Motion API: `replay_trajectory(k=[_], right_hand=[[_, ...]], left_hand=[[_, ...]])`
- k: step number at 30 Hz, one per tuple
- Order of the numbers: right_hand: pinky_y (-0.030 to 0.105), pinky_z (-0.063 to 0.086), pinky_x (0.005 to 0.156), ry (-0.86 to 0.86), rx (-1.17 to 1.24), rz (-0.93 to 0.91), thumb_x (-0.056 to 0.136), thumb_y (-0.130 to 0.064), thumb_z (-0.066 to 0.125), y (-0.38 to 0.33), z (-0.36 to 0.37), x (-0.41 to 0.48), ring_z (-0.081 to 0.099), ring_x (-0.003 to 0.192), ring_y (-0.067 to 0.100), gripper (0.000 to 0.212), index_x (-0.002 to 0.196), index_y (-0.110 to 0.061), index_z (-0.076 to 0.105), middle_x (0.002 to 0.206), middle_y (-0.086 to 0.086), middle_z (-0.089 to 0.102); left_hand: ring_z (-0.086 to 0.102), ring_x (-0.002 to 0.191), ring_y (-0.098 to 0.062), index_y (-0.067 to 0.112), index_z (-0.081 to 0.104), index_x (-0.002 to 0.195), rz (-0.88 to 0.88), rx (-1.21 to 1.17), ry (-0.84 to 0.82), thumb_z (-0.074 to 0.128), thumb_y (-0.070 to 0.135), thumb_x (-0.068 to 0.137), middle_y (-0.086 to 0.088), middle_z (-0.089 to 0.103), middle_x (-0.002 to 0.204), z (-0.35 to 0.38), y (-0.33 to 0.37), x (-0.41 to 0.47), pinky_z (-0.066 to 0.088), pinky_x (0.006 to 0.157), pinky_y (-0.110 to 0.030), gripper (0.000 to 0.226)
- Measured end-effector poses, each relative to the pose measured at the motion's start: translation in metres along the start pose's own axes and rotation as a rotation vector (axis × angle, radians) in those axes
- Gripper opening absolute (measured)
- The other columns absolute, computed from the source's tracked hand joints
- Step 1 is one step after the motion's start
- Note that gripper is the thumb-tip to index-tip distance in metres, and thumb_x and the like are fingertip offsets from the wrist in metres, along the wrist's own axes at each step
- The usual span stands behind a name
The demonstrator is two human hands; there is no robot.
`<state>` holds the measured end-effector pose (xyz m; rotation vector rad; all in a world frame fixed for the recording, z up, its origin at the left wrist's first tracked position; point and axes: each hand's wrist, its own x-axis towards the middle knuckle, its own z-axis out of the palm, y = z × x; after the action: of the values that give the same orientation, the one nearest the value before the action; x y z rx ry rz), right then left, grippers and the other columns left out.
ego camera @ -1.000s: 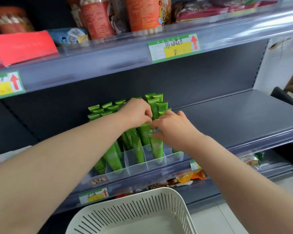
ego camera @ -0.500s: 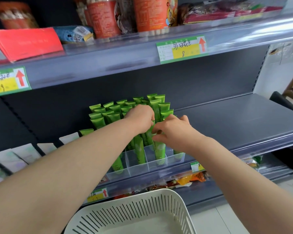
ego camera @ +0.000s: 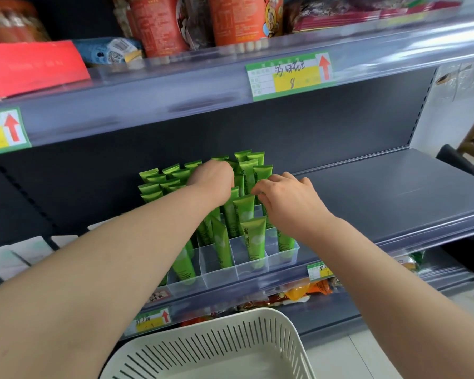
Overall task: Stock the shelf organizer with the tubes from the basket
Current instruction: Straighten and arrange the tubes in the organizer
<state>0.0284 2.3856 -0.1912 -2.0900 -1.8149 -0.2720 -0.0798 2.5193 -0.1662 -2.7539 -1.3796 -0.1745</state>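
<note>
In the organizer at the shelf's front edge, right hand pinches a tube; left hand's grip is hidden.

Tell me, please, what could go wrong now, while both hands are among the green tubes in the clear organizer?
1. The left hand and right hand reach in among closely packed upright green tubes. A nudge could tip the neighbours; some front ones lean.
2. The clear organizer sits at the front edge of the shelf. Tugging a tube might drag it forward, towards the basket below.
</note>
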Motion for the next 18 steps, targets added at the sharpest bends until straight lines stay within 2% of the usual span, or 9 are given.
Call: replay_trajectory(k=[6, 10, 14, 18], right_hand=[[0.038, 0.037, 0.081, -0.002, -0.001, 0.015, 0.092, -0.011, 0.048, 0.007, -0.005, 0.0, 0.05, 0.109, 0.023, 0.038, 0.124, -0.028, 0.055, 0.117, -0.002, 0.059], [0.038, 0.039, 0.083, -0.011, 0.007, 0.014, 0.092, -0.01, 0.048, 0.004, -0.006, -0.002, 0.05, 0.11, 0.023, 0.039, 0.125, -0.028, 0.055, 0.118, -0.002, 0.059], [0.037, 0.038, 0.083, 0.007, 0.035, -0.003, 0.095, -0.017, 0.046, -0.007, -0.008, 0.002, 0.05, 0.112, 0.022, 0.033, 0.124, -0.029, 0.056, 0.12, -0.003, 0.059], [0.038, 0.038, 0.087, -0.001, 0.08, -0.074, 0.097, -0.03, 0.046, -0.033, -0.007, 0.005, 0.05, 0.114, 0.021, 0.027, 0.121, -0.029, 0.057, 0.119, -0.005, 0.061]], left_hand=[[0.064, 0.102, -0.026, 0.023, 0.074, 0.103, 0.033, -0.058, 0.061, 0.067, 0.004, 0.085, -0.002, 0.069, 0.111, 0.002, 0.012, 0.008, 0.044, 0.072, -0.028, 0.027], [0.063, 0.102, -0.025, 0.023, 0.075, 0.102, 0.031, -0.134, 0.051, 0.067, 0.007, 0.086, -0.001, 0.069, 0.111, 0.002, 0.008, 0.004, 0.051, 0.079, -0.032, 0.024], [0.064, 0.102, -0.022, 0.019, 0.075, 0.102, 0.051, -0.25, 0.097, 0.071, 0.013, 0.085, -0.001, 0.071, 0.107, -0.011, -0.01, -0.005, 0.051, 0.091, -0.037, 0.019], [0.065, 0.099, -0.017, 0.017, 0.075, 0.102, 0.056, -0.301, 0.098, 0.074, 0.016, 0.084, 0.0, 0.072, 0.104, -0.028, -0.032, -0.02, 0.049, 0.091, -0.029, 0.018]])
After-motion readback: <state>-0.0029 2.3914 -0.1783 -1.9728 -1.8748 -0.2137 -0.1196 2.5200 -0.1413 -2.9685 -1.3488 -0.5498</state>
